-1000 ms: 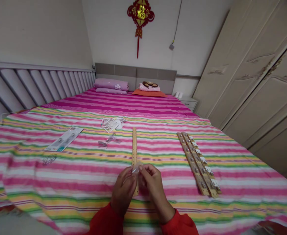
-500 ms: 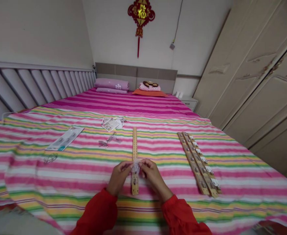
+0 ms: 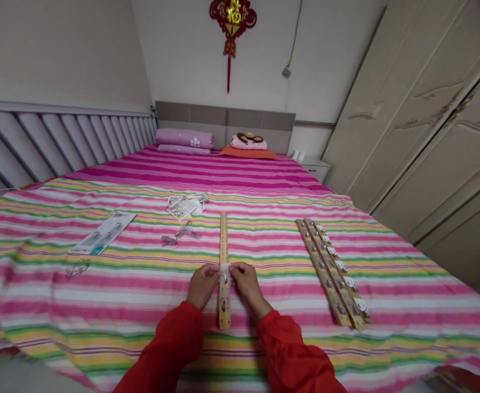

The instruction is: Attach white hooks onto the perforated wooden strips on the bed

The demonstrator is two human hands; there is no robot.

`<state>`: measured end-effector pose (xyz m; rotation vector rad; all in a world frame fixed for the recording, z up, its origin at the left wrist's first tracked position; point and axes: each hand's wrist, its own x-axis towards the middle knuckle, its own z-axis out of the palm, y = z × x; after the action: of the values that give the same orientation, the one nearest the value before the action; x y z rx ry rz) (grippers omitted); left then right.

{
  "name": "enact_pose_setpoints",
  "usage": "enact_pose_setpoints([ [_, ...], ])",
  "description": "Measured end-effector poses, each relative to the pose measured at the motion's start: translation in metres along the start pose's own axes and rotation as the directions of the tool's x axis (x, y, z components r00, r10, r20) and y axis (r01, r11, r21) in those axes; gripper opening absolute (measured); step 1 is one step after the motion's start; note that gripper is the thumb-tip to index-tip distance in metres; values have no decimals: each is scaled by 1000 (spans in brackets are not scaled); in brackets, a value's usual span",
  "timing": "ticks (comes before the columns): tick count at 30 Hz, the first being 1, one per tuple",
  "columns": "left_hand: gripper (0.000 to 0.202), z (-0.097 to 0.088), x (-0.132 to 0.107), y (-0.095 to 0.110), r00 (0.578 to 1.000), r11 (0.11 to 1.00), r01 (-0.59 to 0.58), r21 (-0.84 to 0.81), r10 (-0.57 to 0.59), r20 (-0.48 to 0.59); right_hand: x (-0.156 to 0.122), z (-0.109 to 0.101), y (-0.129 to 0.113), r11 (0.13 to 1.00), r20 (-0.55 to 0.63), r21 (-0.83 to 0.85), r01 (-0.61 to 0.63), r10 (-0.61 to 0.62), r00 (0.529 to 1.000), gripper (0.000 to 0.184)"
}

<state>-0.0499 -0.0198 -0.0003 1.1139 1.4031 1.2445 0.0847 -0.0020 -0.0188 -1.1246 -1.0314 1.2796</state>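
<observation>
A narrow wooden strip [image 3: 224, 240] with rows of small holes lies lengthwise on the striped cloth in front of me. My left hand [image 3: 203, 285] and my right hand [image 3: 246, 285] pinch opposite edges of a clear adhesive hook [image 3: 224, 274] with a metal prong, at the strip's surface. Whether it is pressed fully flat I cannot tell. Nearer to me, another metal hook [image 3: 224, 304] sits on the same strip. To the left of the strip's far half lie several loose clear hooks [image 3: 181, 233].
At right lie wooden strips [image 3: 321, 262] carrying metal hooks, the outer one with white round pieces [image 3: 345, 273]. A hook package [image 3: 105, 232], a wire bundle [image 3: 77, 267] and clear-and-white packaging [image 3: 186, 206] are on the left. A wardrobe [image 3: 420, 120] borders the bed.
The clear hook, tilted up between my fingers before, now lies lower against the strip. Both hands have come closer to the strip's sides. The view has shifted slightly.
</observation>
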Motion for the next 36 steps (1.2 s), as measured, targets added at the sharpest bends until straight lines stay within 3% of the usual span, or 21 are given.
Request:
enact_pose_setpoints([
  [8,21,0,8,-9,999,992,-32,119,34,-19,4,2,4,1000,-18,-14,-6,6,1000,15],
  [19,19,3,5,-6,997,988,-60,144,67,-42,3,4,11,1000,-45,-19,2,-3,999,14],
  [36,22,3,6,-19,996,995,-50,91,57,-75,6,4,20,1000,-65,-11,29,-30,997,14],
])
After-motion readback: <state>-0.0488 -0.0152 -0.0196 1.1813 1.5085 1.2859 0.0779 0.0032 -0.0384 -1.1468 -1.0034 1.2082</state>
